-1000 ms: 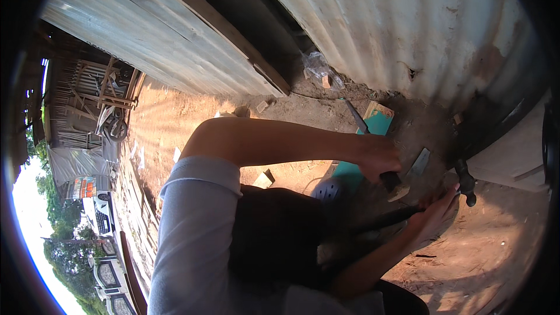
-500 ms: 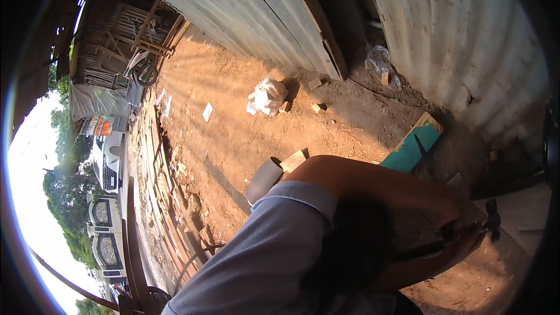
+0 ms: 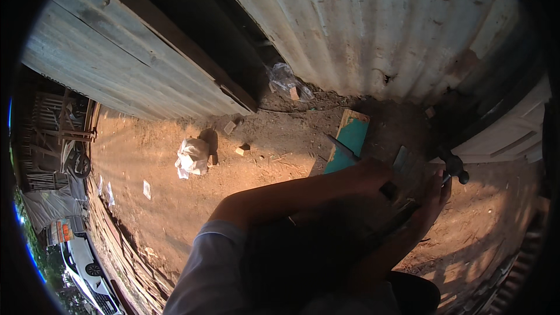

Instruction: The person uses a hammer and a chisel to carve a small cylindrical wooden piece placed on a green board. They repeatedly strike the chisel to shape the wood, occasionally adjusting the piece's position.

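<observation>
My left hand (image 3: pixel 373 176), at the end of a bare forearm from a pale blue sleeve, is closed. A narrow pointed metal tool (image 3: pixel 345 149) sticks out from it toward the far left; its grip end is partly hidden. Close by on the right, my right hand (image 3: pixel 429 207) is closed on a hammer, whose dark, rounded head (image 3: pixel 454 167) shows beyond the fingers. Most of the handle is in shadow. Just past my left hand lies a green board (image 3: pixel 352 137) with a worn, bare wood edge.
Corrugated metal sheets (image 3: pixel 373 29) stand at the back. A white knotted bag (image 3: pixel 192 157), wood offcuts (image 3: pixel 242 149) and clear plastic (image 3: pixel 284 79) lie on the dirt. A pale panel (image 3: pixel 507 131) leans at right. Planks (image 3: pixel 125 245) and a white car (image 3: pixel 87 274) are at left.
The view has swung right, so the bag, board and walls now appear farther left. Both hands stay close together, with the hammer head still beyond the right hand's fingers.
</observation>
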`<state>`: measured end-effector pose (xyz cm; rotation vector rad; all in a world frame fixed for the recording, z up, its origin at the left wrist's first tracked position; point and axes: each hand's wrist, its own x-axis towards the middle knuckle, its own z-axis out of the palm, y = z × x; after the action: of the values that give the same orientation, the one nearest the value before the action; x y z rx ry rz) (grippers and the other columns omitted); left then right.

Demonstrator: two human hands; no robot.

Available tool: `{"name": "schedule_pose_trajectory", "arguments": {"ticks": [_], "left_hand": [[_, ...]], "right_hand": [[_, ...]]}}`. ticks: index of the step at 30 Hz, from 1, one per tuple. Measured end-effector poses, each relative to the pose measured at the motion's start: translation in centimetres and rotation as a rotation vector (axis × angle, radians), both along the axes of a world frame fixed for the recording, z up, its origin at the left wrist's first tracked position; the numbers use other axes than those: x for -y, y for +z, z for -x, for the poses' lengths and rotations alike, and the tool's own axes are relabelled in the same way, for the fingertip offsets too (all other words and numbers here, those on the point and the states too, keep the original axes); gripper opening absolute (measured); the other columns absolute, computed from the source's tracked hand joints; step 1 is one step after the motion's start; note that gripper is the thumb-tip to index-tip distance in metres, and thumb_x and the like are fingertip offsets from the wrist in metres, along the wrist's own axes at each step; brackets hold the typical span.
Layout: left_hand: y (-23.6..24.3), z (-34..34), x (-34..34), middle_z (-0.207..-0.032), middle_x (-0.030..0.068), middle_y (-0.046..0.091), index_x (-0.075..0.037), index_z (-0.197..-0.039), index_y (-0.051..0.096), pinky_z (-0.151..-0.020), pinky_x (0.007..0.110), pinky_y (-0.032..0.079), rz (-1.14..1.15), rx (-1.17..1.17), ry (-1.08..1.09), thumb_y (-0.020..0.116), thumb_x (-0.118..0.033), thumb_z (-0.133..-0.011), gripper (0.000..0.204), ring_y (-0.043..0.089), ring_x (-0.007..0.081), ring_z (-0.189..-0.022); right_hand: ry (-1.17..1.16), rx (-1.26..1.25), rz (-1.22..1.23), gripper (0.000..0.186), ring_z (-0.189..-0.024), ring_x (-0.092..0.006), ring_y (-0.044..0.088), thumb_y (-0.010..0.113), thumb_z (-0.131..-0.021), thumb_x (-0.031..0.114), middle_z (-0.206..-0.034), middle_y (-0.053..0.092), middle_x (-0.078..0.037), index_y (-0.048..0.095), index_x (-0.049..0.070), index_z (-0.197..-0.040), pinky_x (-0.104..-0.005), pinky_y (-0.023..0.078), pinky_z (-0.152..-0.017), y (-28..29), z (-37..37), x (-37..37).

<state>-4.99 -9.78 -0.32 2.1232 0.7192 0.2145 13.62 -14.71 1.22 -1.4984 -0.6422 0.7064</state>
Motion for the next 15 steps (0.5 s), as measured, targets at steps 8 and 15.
{"name": "schedule_pose_trajectory", "arguments": {"ticks": [8, 15], "left_hand": [[-4.3, 1.2, -1.7, -0.088, 0.0132, 0.063, -0.011, -0.106, 0.065, -0.081, 0.043, 0.046, -0.15, 0.176, 0.038, 0.072, -0.019, -0.059, 0.048, 0.059, 0.0337, -0.09], [-6.0, 2.6, -1.4, -0.101, 0.0132, 0.055, -0.009, -0.11, 0.059, -0.099, 0.045, 0.035, -0.28, 0.224, 0.028, 0.072, -0.011, -0.062, 0.05, 0.051, 0.0309, -0.106]], "right_hand": [[0.085, -0.076, 0.183, 0.021, -0.044, -0.0016, 0.032, 0.06, -0.091, 0.03, -0.061, 0.036, 0.007, 0.05, 0.011, -0.091, -0.0193, 0.024, -0.036, 0.2, 2.3, 0.0], [0.119, 0.021, 0.202, 0.021, -0.04, -0.0008, 0.026, 0.06, -0.092, 0.025, -0.055, 0.029, 0.008, 0.044, 0.013, -0.084, -0.0201, 0.021, -0.034, -2.9, 2.6, 0.0]]}}
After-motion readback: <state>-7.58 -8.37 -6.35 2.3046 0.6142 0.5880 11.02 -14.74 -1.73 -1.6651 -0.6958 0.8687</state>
